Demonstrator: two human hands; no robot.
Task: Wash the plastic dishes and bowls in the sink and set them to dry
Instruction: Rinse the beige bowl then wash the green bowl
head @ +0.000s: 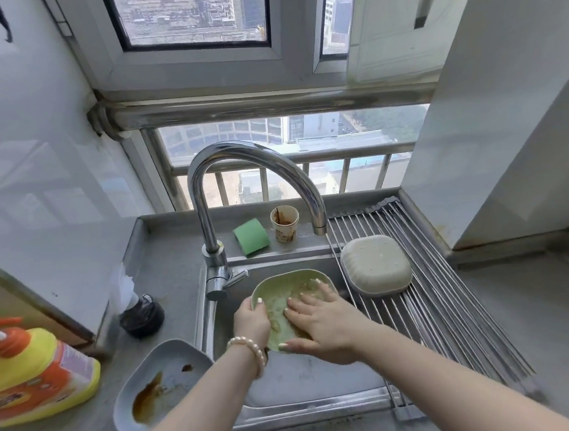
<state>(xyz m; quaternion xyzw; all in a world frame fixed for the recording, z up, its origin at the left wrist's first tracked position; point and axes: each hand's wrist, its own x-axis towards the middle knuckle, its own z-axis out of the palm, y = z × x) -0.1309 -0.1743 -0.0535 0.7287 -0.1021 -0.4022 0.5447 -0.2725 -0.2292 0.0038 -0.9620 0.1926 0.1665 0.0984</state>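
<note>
A: Nearest us, on the bench at the left, a grey dish (pixel 161 391) sits with brown sauce pooled in it. That one is not yet washed, by the look of it.

B: And just past it, over the sink (pixel 311 381), here's the action. The left hand (pixel 251 318) grips the green bowl (pixel 292 304) by its left rim, thumb hooked over the edge, holding it tilted towards us.

A: The right hand (pixel 323 318) lies flat inside, fingers straight and spread, pressing on the smeared bottom. No sponge in it, bare palm only.

B: I see no water falling from the tap (pixel 256 183), either. I'd say the scrub goes better with the flow on and the bowl swung under the spout.

A: Agreed. Keep that left grip firm, since wet plastic slides, and work the fingers into the corners where the residue clings.

B: The green sponge (pixel 250 236) stands on the far ledge, beside a stained paper cup (pixel 285 224). Worth reaching for, I reckon.

A: Soap too: the yellow bottle (pixel 31 368) waits at the near left.

B: To the right, the rack (pixel 431 292) spans the sink's edge, and a white bowl (pixel 376 265) rests on it upside down, seemingly done.

A: So the green one lands beside it once rinsed, also face down to drain.
</note>
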